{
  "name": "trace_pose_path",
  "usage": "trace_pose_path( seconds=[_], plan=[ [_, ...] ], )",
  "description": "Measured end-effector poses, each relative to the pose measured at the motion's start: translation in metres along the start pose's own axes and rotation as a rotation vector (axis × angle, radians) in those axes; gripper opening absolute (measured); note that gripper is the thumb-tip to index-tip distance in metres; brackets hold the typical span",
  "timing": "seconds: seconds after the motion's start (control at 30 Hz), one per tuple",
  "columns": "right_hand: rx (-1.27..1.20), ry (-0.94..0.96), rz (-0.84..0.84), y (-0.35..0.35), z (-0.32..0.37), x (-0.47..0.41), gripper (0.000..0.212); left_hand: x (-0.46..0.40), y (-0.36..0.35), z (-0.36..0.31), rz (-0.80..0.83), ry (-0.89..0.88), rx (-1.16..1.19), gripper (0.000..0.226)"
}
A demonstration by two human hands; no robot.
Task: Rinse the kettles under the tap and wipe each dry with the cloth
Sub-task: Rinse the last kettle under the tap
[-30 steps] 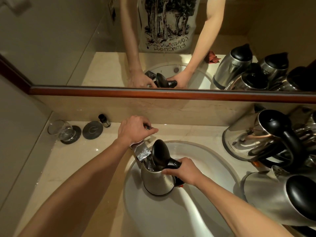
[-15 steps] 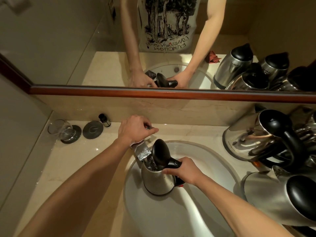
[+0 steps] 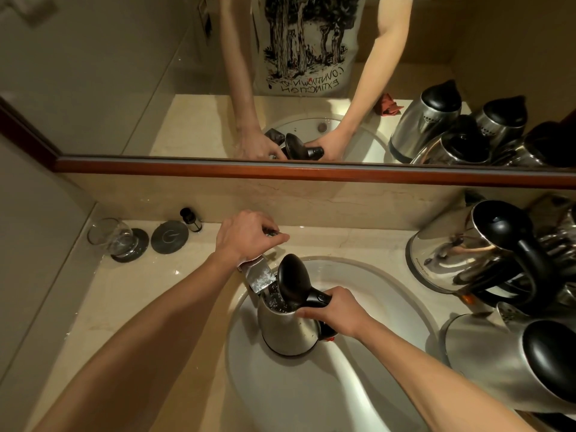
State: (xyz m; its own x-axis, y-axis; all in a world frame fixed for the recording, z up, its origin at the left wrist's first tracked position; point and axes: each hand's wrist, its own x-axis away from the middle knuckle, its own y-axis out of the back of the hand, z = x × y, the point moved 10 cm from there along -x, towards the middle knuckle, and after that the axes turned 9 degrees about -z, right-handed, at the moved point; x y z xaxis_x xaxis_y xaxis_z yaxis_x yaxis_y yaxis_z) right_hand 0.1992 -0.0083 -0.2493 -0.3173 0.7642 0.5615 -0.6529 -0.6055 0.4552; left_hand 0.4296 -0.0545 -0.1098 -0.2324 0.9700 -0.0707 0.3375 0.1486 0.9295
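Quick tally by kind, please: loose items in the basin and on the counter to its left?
Kettle: 1
Glass: 1
Dark round coasters: 2
Small bottle: 1
Total: 5

I'm seeing my left hand point(image 3: 246, 236) covering the tap handle, so only a glint of metal is showing past the knuckles. My right hand point(image 3: 335, 311) is hiding most of the kettle point(image 3: 288, 330) handle. The open lid is blocking much of the inside. The kettle at lower right point(image 3: 505, 360) is running off the edge. The cloth point(image 3: 389, 105) is showing only in the mirror, too small to make out.
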Motion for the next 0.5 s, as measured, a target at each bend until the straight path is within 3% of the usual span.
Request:
trace_pose_path(
  seconds=[0.5],
  plan=[
    [0.015, -0.002, -0.012, 0.0015, 0.0013, -0.0004, 0.084, 0.0003, 0.0007, -0.0027, 0.034, 0.014, -0.018, 0.043]
  ],
)
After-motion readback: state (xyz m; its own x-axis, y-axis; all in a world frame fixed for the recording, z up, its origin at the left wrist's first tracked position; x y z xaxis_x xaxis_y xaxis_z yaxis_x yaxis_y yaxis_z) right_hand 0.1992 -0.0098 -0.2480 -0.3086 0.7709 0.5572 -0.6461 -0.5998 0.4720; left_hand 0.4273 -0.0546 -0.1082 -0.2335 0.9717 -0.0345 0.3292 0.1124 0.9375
